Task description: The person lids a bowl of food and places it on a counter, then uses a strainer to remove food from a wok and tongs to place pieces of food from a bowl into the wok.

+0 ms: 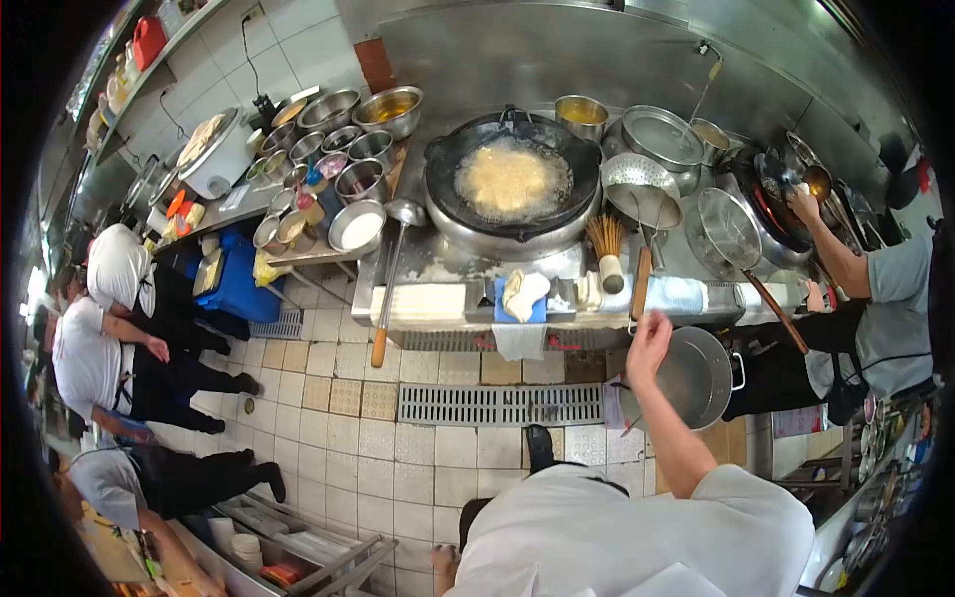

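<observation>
My right hand [649, 346] is raised at the stove's front edge, its loosely bent fingers right at the lower end of a wooden handle [642, 284]. That handle belongs to a perforated metal strainer [640, 179] lying on the stove. Low beside my body hangs my left hand [444, 560], its fingers mostly hidden. Ahead, a large black wok [443, 184] holds bubbling oil with a pale golden mass of food [509, 179] frying in it. Left of the wok rests a ladle [398, 249] with its wooden grip past the edge. A bamboo brush [605, 239] stands between wok and strainer.
A large pot [696, 378] stands below my right forearm. Bowls of ingredients [356, 227] crowd the left counter. A co-worker [875, 279] works at another wok on the right; several people [90, 348] stand at the left. A drain grate [497, 405] crosses the tiled floor.
</observation>
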{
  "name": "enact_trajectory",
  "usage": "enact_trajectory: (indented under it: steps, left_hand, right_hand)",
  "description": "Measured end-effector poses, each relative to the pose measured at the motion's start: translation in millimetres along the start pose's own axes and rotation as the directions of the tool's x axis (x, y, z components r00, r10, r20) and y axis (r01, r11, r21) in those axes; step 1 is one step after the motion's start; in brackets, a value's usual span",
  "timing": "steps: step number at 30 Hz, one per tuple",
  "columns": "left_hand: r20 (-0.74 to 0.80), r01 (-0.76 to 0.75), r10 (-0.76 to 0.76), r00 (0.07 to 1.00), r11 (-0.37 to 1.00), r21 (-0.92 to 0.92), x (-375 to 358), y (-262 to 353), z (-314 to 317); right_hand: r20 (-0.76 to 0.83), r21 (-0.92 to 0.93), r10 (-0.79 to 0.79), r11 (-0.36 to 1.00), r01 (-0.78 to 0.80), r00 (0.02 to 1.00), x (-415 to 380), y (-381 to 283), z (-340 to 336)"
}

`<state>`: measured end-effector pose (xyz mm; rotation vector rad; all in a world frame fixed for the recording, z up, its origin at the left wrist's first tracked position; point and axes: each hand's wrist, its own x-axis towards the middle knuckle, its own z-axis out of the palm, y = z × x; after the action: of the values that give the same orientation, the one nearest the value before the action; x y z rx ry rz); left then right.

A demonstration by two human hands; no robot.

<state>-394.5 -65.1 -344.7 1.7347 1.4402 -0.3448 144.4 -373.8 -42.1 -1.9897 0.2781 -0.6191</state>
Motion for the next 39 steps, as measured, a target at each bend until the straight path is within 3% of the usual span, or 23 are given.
enact_trajectory:
  steps: [2,3,5,6,8,9,11,13,15,18,20,21,22,24,25,27,28,31,33,34,36,37,39]
  left_hand:
    - [0.009,0.055,-0.054,0.998,0.972,-0.226,15,48,-9]
    - [0.014,0.081,-0.081,0.997,0.939,-0.335,-14,134,-37]
    - [-0.085,-0.304,0.298,0.951,0.951,-0.062,52,144,-30]
    - [-0.025,-0.34,0.339,0.94,0.94,-0.016,64,160,-38]
    - [0.112,-0.433,0.42,0.901,0.889,0.147,65,226,-47]
    - [0.182,-0.496,0.463,0.868,0.829,0.258,50,265,-59]
    - [0.246,-0.596,0.544,0.802,0.755,0.273,49,307,-62]
    - [0.327,-0.664,0.586,0.741,0.714,0.223,20,361,-64]
    - [0.357,-0.677,0.6,0.716,0.722,0.145,5,389,-52]
    - [0.455,-0.696,0.636,0.623,0.716,-0.048,38,391,-15]
    - [0.47,-0.811,0.693,0.547,0.578,0.091,50,392,12]
    - [0.48,-0.84,0.718,0.504,0.537,0.08,51,393,23]
    - [0.496,-0.847,0.717,0.489,0.527,0.074,36,404,27]
    - [0.56,-0.669,0.55,0.62,0.744,0.01,-4,425,30]
    - [0.554,-0.654,0.559,0.617,0.755,-0.034,-9,426,37]
    - [0.576,-0.62,0.528,0.624,0.783,-0.045,-17,430,42]
    - [0.585,-0.583,0.498,0.64,0.81,-0.052,-21,434,42]
    - [0.527,-0.624,0.589,0.613,0.77,-0.135,-17,422,41]
    - [0.447,-0.717,0.65,0.615,0.697,-0.027,-12,408,32]
    - [0.426,-0.697,0.636,0.644,0.717,-0.017,-12,400,24]
    - [0.249,-0.816,0.79,0.561,0.578,0.006,-18,399,17]
    - [0.268,-0.807,0.767,0.582,0.587,0.073,-22,402,9]
    - [0.254,-0.8,0.763,0.594,0.594,0.088,-22,396,8]
  right_hand:
    - [0.114,0.133,-0.028,0.991,0.013,0.993,-26,12,19]
    - [0.221,0.112,0.0,0.993,-0.026,0.975,-41,25,33]
    - [0.404,0.049,0.109,0.989,-0.14,0.908,-69,52,65]
    - [0.478,0.01,0.178,0.978,-0.208,0.86,-76,64,83]
    - [0.432,-0.069,0.067,0.997,-0.041,0.9,-87,93,127]
    - [0.442,-0.06,0.105,0.994,-0.088,0.891,-86,107,152]
    - [0.427,-0.04,0.154,0.988,-0.151,0.891,-84,103,180]
    - [0.604,-0.241,0.341,0.94,-0.242,0.72,-81,88,188]
    - [0.578,-0.139,0.334,0.939,-0.314,0.744,-98,89,194]
    - [0.564,0.088,0.237,0.935,-0.344,0.791,-131,90,184]
    - [0.582,-0.031,0.275,0.948,-0.317,0.765,-145,80,163]
    - [0.664,-0.012,0.364,0.878,-0.478,0.653,-149,69,145]
    - [0.648,-0.013,0.375,0.876,-0.482,0.663,-154,65,139]
    - [0.664,-0.035,0.432,0.833,-0.551,0.611,-168,65,135]
    - [0.65,-0.036,0.439,0.833,-0.552,0.621,-168,57,129]
    - [0.71,0.053,0.497,0.669,-0.742,0.499,-174,42,118]
    - [0.706,0.053,0.501,0.667,-0.743,0.5,-173,37,113]
    - [0.795,0.139,0.486,0.437,-0.889,0.364,-168,20,90]
    - [0.759,0.164,0.416,0.621,-0.766,0.5,-163,52,76]
    - [0.687,0.184,0.489,0.598,-0.78,0.537,-151,66,65]
    - [0.434,0.378,0.745,0.358,-0.853,0.506,-119,78,38]
    - [0.364,0.395,0.791,0.346,-0.851,0.491,-108,100,33]
    - [0.322,0.479,0.742,0.408,-0.777,0.588,-97,122,28]
